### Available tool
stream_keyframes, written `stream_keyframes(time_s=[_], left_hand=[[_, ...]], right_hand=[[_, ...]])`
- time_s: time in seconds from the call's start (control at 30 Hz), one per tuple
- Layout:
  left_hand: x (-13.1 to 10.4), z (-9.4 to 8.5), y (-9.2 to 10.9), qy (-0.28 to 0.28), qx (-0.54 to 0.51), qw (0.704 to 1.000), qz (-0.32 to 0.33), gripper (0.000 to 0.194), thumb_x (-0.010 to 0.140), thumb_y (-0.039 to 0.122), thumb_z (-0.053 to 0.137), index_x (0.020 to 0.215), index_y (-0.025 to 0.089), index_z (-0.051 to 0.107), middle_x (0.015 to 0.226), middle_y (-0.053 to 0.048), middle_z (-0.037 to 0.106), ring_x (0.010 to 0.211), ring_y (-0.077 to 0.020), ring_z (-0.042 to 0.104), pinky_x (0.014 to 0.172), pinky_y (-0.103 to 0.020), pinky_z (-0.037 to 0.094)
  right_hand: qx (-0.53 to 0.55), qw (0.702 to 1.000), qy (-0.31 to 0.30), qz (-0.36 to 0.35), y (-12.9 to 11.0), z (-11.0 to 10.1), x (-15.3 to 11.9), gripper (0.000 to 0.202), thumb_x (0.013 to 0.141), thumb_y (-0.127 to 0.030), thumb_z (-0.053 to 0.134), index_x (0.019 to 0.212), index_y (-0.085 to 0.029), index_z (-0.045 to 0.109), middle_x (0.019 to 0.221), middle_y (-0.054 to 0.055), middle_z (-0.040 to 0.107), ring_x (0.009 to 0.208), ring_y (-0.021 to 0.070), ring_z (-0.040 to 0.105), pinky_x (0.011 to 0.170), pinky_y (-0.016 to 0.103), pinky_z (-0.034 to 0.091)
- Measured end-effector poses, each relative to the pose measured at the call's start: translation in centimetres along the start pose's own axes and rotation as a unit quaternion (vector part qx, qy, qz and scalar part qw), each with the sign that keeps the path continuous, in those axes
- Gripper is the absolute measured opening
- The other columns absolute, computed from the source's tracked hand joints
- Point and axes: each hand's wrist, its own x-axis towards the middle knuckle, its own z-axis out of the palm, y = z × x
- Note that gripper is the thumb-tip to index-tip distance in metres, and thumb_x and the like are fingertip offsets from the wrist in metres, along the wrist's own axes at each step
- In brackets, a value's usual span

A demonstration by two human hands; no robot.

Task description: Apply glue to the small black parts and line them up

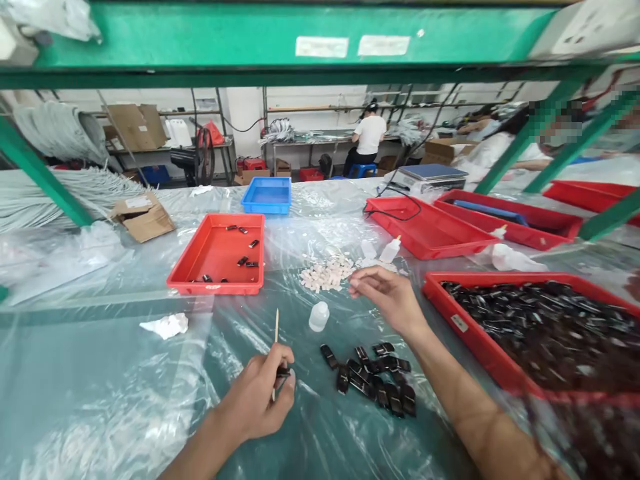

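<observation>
Holding a small black glossy part (pixel 283 372) between thumb and forefinger, the left hand (pixel 260 400) also pinches a thin pale wooden stick (pixel 275 333), which stands nearly upright with its tip rising above the knuckles. The right hand (pixel 387 293) is stretched forward, fingers drawn loosely together at the edge of a heap of small white blocky pieces (pixel 326 273); whether a piece is already pinched cannot be told.

Judgement: the step appears to be fitting a white piece to the black part. It would be done well if only one white piece is taken, the black part is kept steady and low over the bench (pixel 100 373), and the stick is kept clear of the clear plastic sheet.

A loose pile of matching black glossy parts (pixel 375 380) lies just right of the left hand. A small white plastic bottle (pixel 319 316) stands between pile and heap and could be knocked by the returning wrist. A red tray with few black parts (pixel 200 283) sits ahead left; a red tray full of black parts (pixel 440 293) lies at the right.
</observation>
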Motion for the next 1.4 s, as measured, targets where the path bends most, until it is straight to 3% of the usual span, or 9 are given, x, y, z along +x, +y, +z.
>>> stream_keyframes(time_s=[0.07, 0.13, 0.2, 0.33, 0.57, 0.7, 0.97, 1.1, 1.4], left_hand=[[0.0, 0.2, 0.5, -0.006, -0.046, 0.999, -0.003, 0.015, 0.096, 0.023, 0.051, 0.108, 0.033, 0.05, 0.073, 0.007, 0.051, 0.058, -0.0179, 0.051, 0.059, -0.032, 0.044], [0.1, 0.3, 0.9, -0.008, -0.088, 0.996, -0.014, 0.017, 0.096, 0.02, 0.05, 0.107, 0.032, 0.045, 0.074, 0.008, 0.048, 0.055, -0.0149, 0.044, 0.057, -0.03, 0.039], [0.2, 0.4, 1.1, -0.004, -0.112, 0.993, -0.019, 0.016, 0.097, 0.02, 0.05, 0.106, 0.031, 0.042, 0.075, 0.009, 0.045, 0.055, -0.0135, 0.041, 0.055, -0.028, 0.035], [0.4, 0.1, 1.7, -0.008, -0.146, 0.989, -0.006, 0.015, 0.099, 0.022, 0.05, 0.104, 0.03, 0.038, 0.077, 0.01, 0.041, 0.057, -0.0125, 0.036, 0.056, -0.028, 0.031], [0.3, -0.2, 2.1, -0.02, -0.139, 0.99, -0.014, 0.012, 0.102, 0.027, 0.051, 0.103, 0.03, 0.039, 0.074, 0.01, 0.04, 0.054, -0.0125, 0.035, 0.055, -0.028, 0.03], [0.2, 0.2, 1.7, -0.02, -0.142, 0.99, -0.014, 0.01, 0.103, 0.027, 0.051, 0.106, 0.029, 0.042, 0.074, 0.01, 0.045, 0.053, -0.0126, 0.037, 0.054, -0.028, 0.031], [0.3, -0.2, 2.4, -0.002, -0.105, 0.994, 0.005, 0.005, 0.108, 0.03, 0.045, 0.106, 0.029, 0.04, 0.072, 0.01, 0.045, 0.054, -0.0137, 0.039, 0.056, -0.029, 0.035], [0.2, -0.2, 2.5, 0.017, -0.092, 0.995, 0.021, 0.005, 0.107, 0.029, 0.046, 0.106, 0.029, 0.04, 0.072, 0.01, 0.045, 0.054, -0.0143, 0.04, 0.055, -0.03, 0.035], [0.0, -1.3, 3.6, -0.004, -0.024, 0.999, 0.031, 0.004, 0.108, 0.028, 0.043, 0.105, 0.029, 0.042, 0.076, 0.007, 0.049, 0.06, -0.0172, 0.047, 0.059, -0.03, 0.041]], right_hand=[[0.03, 0.996, -0.08, -0.012, -2.0, 2.4, -2.8, 0.026, 0.092, -0.047, 0.086, 0.09, -0.022, 0.08, 0.088, 0.005, 0.08, 0.074, 0.0168, 0.078, 0.073, 0.03, 0.067], [0.104, 0.972, -0.211, -0.014, -3.2, 4.7, -5.3, 0.011, 0.096, -0.037, 0.083, 0.095, -0.026, 0.084, 0.093, 0.005, 0.081, 0.074, 0.0169, 0.08, 0.071, 0.03, 0.068], [0.138, 0.955, -0.263, 0.003, -3.5, 6.4, -7.1, 0.007, 0.098, -0.032, 0.081, 0.103, -0.033, 0.086, 0.09, 0.002, 0.08, 0.074, 0.0167, 0.081, 0.071, 0.029, 0.068], [0.135, 0.955, -0.261, 0.033, -2.7, 7.9, -8.2, 0.013, 0.093, -0.031, 0.086, 0.103, -0.039, 0.085, 0.081, -0.003, 0.078, 0.07, 0.0158, 0.079, 0.069, 0.027, 0.065], [0.125, 0.955, -0.26, 0.062, -2.4, 8.2, -8.1, 0.011, 0.085, -0.037, 0.092, 0.087, -0.032, 0.083, 0.082, -0.001, 0.072, 0.07, 0.0162, 0.068, 0.066, 0.029, 0.06], [0.145, 0.948, -0.273, 0.077, -2.4, 8.3, -8.1, 0.013, 0.087, -0.04, 0.09, 0.096, -0.033, 0.085, 0.084, 0.0, 0.074, 0.07, 0.0168, 0.068, 0.068, 0.031, 0.061], [0.166, 0.933, -0.298, 0.119, -2.1, 8.2, -8.1, 0.017, 0.084, -0.041, 0.092, 0.088, -0.029, 0.079, 0.08, -0.002, 0.07, 0.07, 0.0153, 0.068, 0.069, 0.029, 0.057], [0.154, 0.932, -0.297, 0.136, -2.0, 8.0, -8.1, 0.018, 0.089, -0.044, 0.088, 0.092, -0.029, 0.079, 0.083, 0.0, 0.071, 0.074, 0.0158, 0.067, 0.069, 0.028, 0.055], [0.12, 0.93, -0.317, 0.141, -2.5, 7.6, -7.8, 0.017, 0.085, -0.037, 0.092, 0.084, -0.025, 0.079, 0.084, -0.001, 0.063, 0.072, 0.0134, 0.052, 0.069, 0.027, 0.046]])
